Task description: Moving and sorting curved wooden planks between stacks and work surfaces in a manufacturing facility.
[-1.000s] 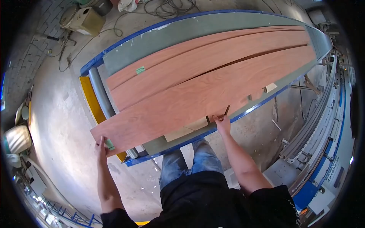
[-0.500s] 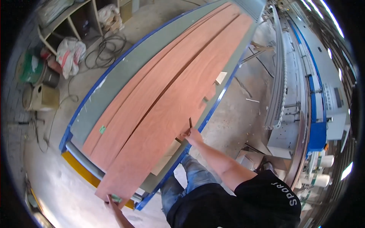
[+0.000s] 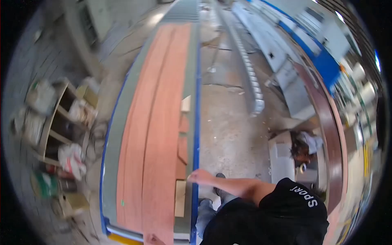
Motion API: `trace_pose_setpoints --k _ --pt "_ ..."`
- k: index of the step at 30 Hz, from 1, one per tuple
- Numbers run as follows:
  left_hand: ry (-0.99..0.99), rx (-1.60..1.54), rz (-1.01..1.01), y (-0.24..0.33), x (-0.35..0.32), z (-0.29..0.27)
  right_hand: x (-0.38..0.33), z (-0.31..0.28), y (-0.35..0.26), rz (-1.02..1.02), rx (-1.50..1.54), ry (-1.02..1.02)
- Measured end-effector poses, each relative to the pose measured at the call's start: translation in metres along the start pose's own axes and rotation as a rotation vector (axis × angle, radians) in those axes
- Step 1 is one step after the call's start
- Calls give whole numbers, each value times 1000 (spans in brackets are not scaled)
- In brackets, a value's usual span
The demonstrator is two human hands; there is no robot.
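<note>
Long reddish-brown wood veneer sheets (image 3: 163, 143) lie side by side along a narrow table with a grey-green top (image 3: 114, 175) and blue edges. At the near end, my left hand (image 3: 153, 240) pinches the end of the right-hand sheet; the lower edge of the picture cuts the hand off. My right hand (image 3: 202, 177) is closed at the table's right edge, beside a pale wood piece (image 3: 180, 198). Blur hides what its fingers hold. Smaller reddish offcuts (image 3: 182, 149) and another pale piece (image 3: 186, 103) lie along the sheet's right side.
To the left stand an open wooden shelf (image 3: 51, 130) with bags, a green bucket (image 3: 44, 184) and a tan canister (image 3: 74, 204). On the right are a long metal rail (image 3: 247, 69), a blue and grey machine (image 3: 314, 53) and an open carton (image 3: 282, 157) on the floor.
My view has swung, so the table now runs nearly straight ahead. My left hand stays at the sheet's near end. The dark thin strip at my right hand no longer shows clearly.
</note>
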State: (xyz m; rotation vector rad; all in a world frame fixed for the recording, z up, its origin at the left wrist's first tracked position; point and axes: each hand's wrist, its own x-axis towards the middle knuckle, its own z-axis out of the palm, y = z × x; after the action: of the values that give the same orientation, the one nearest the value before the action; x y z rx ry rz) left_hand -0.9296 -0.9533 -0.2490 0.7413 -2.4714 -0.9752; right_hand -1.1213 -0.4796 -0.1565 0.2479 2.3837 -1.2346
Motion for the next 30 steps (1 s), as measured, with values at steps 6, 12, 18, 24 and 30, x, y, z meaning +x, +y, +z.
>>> trace_pose_setpoints --k 6,12,18,24,30 --pt "-1222 -987 -514 335 -63 104 -140 -74 -27 -696 302 47" --pt "-1573 -1122 -557 554 -191 165 -239 -201 57 -612 200 531" --pt "-2081 -1017 -405 668 -353 215 -353 -311 161 -456 188 906" --pt "-2729 -880 -1186 729 -479 252 -430 -366 227 -441 181 1145" --pt "-2928 -591 -739 807 -604 297 -489 -412 289 -125 147 1522"
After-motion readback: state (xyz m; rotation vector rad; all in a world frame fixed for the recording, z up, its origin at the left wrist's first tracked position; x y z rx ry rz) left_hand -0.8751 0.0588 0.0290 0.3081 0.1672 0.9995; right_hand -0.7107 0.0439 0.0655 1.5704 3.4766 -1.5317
